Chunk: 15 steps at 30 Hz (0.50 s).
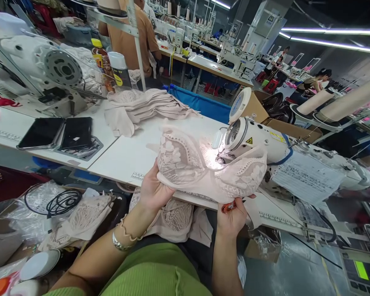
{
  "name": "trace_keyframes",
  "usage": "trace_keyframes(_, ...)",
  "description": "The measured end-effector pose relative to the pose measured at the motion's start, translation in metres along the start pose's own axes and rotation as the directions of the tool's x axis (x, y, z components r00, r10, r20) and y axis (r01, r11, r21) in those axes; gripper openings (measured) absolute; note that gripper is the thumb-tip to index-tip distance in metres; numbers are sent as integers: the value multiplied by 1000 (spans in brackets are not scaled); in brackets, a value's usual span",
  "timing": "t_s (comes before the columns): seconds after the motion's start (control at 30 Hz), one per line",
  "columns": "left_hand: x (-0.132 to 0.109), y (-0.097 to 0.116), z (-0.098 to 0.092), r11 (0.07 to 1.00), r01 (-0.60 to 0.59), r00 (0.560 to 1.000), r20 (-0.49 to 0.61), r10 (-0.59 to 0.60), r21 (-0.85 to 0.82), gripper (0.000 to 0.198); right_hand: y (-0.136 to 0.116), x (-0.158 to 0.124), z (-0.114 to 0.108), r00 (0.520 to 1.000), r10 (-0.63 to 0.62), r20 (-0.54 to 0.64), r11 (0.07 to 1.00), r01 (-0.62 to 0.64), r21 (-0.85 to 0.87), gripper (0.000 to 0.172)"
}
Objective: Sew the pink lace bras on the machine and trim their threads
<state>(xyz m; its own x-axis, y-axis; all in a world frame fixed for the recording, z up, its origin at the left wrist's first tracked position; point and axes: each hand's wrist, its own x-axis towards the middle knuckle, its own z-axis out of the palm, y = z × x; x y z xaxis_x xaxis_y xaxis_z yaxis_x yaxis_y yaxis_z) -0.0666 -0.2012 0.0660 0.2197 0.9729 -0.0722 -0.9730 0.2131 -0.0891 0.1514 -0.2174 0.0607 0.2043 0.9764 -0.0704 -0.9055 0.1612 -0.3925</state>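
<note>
A pale beige lace bra (185, 160) is spread between my two hands, above the table edge and in front of the sewing machine (253, 137). My left hand (154, 190) is closed on its lower edge at the left cup. Under the right cup, my right hand (232, 218) grips the lower band. Orange-handled thread snips (228, 206) are also tucked in my right hand, their blades hidden. The machine's lamp lights the needle area just behind the bra's middle. More beige lace pieces (175, 218) lie on my lap.
A stack of beige fabric pieces (154, 107) lies at the back of the white table (120, 158). Another sewing machine (49, 65), a spray can (119, 68) and a black case (41, 132) stand or lie left. A paper sheet (308, 174) hangs on the right machine.
</note>
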Motion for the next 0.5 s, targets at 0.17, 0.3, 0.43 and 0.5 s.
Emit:
trace_keyframes(0.17, 1, 2, -1, 999, 19, 999, 28, -20, 30, 55, 1, -1, 2, 1000, 0, 3, 1000, 0, 30, 27)
trace_keyframes(0.3, 1, 2, -2, 999, 30, 998, 51, -32, 37, 55, 1, -2, 3, 1000, -15, -11, 999, 16, 34, 28)
trace_keyframes(0.43, 1, 2, -2, 999, 1, 999, 34, -3, 39, 53, 0, -2, 3, 1000, -13, -8, 1000, 13, 0, 28)
trace_keyframes(0.5, 1, 1, -2, 999, -14, 1000, -1, 14, 36, 54, 0, -1, 2, 999, -16, -28, 1000, 15, -13, 28)
